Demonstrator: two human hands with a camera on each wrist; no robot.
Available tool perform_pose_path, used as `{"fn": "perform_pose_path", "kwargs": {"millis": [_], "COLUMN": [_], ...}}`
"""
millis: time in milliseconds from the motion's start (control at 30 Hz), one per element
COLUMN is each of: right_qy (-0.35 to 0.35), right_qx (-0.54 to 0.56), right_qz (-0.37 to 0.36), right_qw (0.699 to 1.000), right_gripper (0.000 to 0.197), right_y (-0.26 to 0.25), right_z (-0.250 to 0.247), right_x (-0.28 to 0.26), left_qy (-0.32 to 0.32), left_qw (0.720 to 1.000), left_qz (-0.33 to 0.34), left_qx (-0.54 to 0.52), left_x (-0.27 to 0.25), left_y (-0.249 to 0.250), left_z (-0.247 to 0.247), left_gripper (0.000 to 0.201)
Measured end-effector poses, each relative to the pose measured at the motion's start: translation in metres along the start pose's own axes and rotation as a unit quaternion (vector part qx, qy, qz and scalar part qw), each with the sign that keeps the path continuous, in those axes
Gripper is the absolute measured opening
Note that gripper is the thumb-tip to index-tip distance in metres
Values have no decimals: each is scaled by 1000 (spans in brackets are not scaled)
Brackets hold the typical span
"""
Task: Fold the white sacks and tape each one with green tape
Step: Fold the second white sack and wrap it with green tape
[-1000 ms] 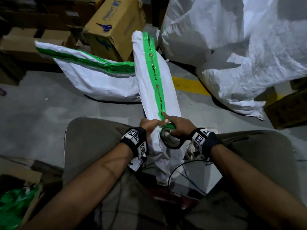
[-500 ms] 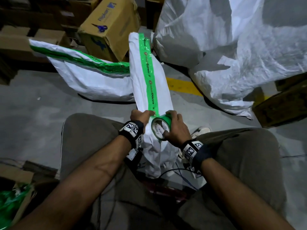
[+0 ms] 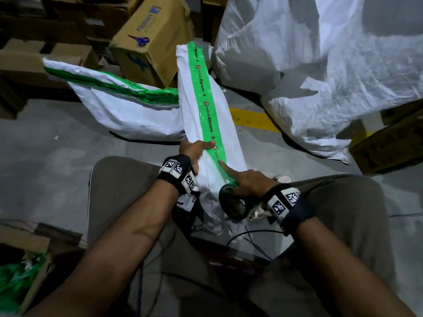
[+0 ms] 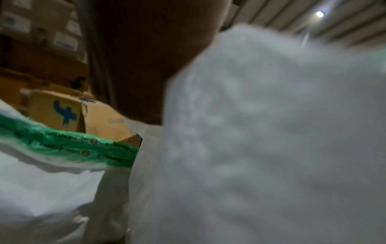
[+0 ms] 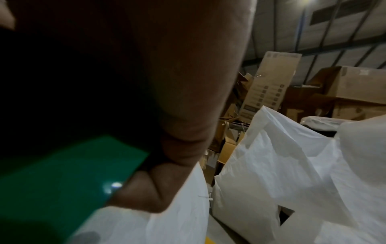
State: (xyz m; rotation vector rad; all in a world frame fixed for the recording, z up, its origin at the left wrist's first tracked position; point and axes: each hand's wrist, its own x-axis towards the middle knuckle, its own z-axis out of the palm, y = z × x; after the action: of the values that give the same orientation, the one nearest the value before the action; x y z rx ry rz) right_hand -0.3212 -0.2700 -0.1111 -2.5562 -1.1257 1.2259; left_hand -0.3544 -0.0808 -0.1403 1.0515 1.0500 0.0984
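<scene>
Between the seated person's knees, the right hand [image 3: 248,183] clutches the green tape roll [image 3: 232,203], forefinger pressing the strip. The folded white sack [image 3: 231,143] runs lengthwise away, the left hand [image 3: 194,148] gripping its left edge. Beyond, a cardboard box [image 3: 158,42]; contents unseen.

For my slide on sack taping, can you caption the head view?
Left hand steadies the folded white sack while the right hand runs green tape from the roll.
</scene>
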Motion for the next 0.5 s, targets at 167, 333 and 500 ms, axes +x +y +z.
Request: {"fn": "perform_pose_path", "kwargs": {"millis": [167,333,500], "right_qy": [115,94,67], "right_qx": [-39,-9,21], "right_qz": [-2,4,29], "right_qw": [993,996,997], "right_gripper": [91,95,93], "right_y": [-15,-12,-11], "right_z": [38,39,28], "right_x": [-2,4,-1], "left_qy": [-179,-290,-237], "left_qw": [980,952,964], "left_qz": [-88,-96,-4], "left_qx": [-16,26,124], "left_x": [-15,-33,-53], "left_y": [7,-1,-24], "left_z": [-8,-25,-11], "left_gripper": [40,57,43]}}
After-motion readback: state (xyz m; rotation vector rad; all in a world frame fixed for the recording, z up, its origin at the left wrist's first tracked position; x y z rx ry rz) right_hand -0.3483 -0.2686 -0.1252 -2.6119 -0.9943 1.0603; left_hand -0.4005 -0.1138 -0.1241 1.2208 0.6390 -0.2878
